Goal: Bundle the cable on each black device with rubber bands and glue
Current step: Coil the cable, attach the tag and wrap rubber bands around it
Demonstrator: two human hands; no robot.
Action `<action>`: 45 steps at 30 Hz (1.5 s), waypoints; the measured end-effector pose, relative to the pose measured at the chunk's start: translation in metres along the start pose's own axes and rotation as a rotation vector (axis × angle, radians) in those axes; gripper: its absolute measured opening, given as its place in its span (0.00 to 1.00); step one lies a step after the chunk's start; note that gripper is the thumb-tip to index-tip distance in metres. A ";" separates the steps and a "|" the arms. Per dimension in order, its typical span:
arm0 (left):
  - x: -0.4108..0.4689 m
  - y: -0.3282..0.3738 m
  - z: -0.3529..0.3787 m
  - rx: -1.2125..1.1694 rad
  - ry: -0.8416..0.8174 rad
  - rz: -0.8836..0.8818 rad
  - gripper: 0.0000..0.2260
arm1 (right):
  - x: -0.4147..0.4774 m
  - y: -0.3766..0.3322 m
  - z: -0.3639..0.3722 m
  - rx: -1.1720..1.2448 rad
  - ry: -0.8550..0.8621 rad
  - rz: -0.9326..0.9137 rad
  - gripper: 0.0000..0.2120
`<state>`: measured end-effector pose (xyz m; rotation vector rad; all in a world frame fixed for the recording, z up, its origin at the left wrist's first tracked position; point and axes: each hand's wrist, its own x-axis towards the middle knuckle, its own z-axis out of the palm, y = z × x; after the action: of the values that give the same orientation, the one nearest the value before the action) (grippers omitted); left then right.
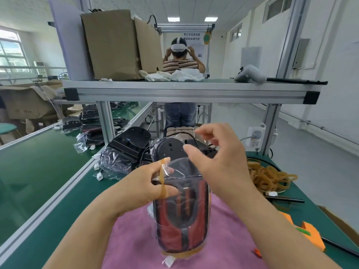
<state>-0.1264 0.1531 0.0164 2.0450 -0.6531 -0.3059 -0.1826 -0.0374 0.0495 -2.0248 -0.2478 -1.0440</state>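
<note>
Tan rubber band (162, 177) held looped round left hand (143, 183) fingers, beside bagged black device (182, 214), near centre on pink cloth (229, 239). Right hand (217, 160) over far end, fingers loosely apart, nothing gripped. Band best stretched wide; cable (189, 134) gathered first.

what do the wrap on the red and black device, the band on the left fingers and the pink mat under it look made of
The wrap: thin clear plastic film, glossy; it creases and glints. The band on the left hand: tan rubber, matte, pulled taut between fingers. The pink mat: likely soft cloth, a towel perhaps; dull, fuzzy surface.
</note>
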 end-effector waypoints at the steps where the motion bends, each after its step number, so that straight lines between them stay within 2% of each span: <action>1: 0.001 0.001 0.001 0.017 -0.001 0.025 0.32 | -0.003 -0.010 0.002 -0.070 -0.026 -0.140 0.08; 2: 0.002 0.003 0.003 0.043 0.003 0.048 0.24 | -0.007 -0.018 0.005 -0.125 -0.109 -0.192 0.07; 4: 0.004 0.007 0.005 0.115 0.033 0.074 0.16 | -0.009 -0.029 0.012 -0.248 -0.335 -0.106 0.09; 6: 0.005 0.008 0.007 0.144 0.030 0.097 0.17 | -0.008 -0.031 0.017 -0.404 -0.496 0.007 0.16; 9: 0.004 0.008 0.010 0.137 -0.001 0.110 0.23 | -0.002 -0.028 0.020 -0.462 -0.592 0.126 0.20; 12: 0.004 0.010 0.014 0.102 -0.002 0.102 0.20 | 0.006 -0.025 0.018 -0.418 -0.668 0.187 0.16; 17: 0.000 0.012 0.022 0.167 0.013 0.089 0.16 | 0.016 -0.025 0.009 -0.465 -0.834 0.167 0.05; 20: -0.001 0.016 0.025 0.191 0.021 0.088 0.19 | 0.016 -0.024 0.008 -0.553 -0.824 0.120 0.04; 23: 0.000 0.020 0.026 0.213 0.050 0.091 0.24 | 0.015 -0.018 0.008 -0.640 -0.713 0.038 0.11; 25: -0.002 0.019 0.025 0.201 0.067 0.095 0.28 | 0.018 -0.010 0.004 -0.571 -0.606 0.053 0.13; 30: -0.009 0.011 0.023 0.173 0.109 0.113 0.29 | 0.026 0.021 0.003 -0.381 -0.467 0.175 0.13; 35: -0.019 0.000 0.022 0.151 0.177 0.116 0.29 | 0.022 0.053 0.010 -0.176 -0.434 0.413 0.15; 40: -0.018 0.003 0.027 0.194 0.194 0.177 0.26 | 0.010 0.071 0.004 0.027 -0.366 0.658 0.20; 42: -0.016 0.005 0.028 0.192 0.183 0.167 0.25 | 0.004 0.075 -0.005 0.062 -0.394 0.723 0.20; 45: -0.014 0.001 0.025 0.156 0.178 0.128 0.26 | -0.010 0.079 -0.019 0.083 -0.559 0.779 0.16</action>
<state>-0.1501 0.1430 0.0034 2.1372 -0.7116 0.0027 -0.1602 -0.1005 0.0019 -2.0213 0.2080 0.0164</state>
